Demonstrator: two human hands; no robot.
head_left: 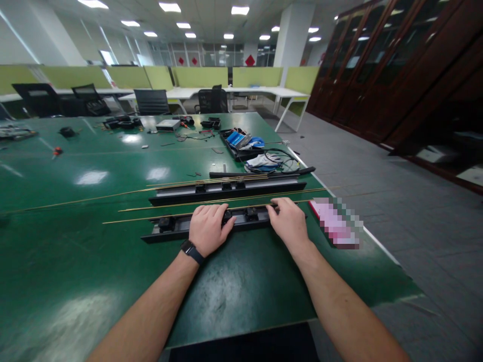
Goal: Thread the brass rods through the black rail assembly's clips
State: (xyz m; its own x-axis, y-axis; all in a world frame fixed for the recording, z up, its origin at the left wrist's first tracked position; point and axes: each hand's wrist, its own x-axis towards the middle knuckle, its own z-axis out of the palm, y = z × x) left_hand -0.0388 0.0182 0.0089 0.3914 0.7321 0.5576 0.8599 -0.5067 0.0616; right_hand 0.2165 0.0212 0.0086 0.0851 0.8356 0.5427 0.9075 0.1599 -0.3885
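A long black channel-shaped rail [177, 224] with black blocks [251, 214] inside lies crosswise before me. My left hand [207, 229], with a dark watch on its wrist, wraps over the rail's middle, thumb on the near side and fingers over the far side. My right hand [290, 221] is closed around the rail near its right end, thumb and fingers bent at the far edge. A thin brass-coloured rod [139, 219] runs along the far edge, passing by both hands. Whether the fingers also press on it is hidden.
Behind lie a second black rail [264, 189], more thin rods [166, 205] and a black strip [305, 171]. Farther back are a tray [236, 151] of parts and a glove [264, 161]. A blurred pink item [332, 221] lies right, near the green table's [226, 281] edge.
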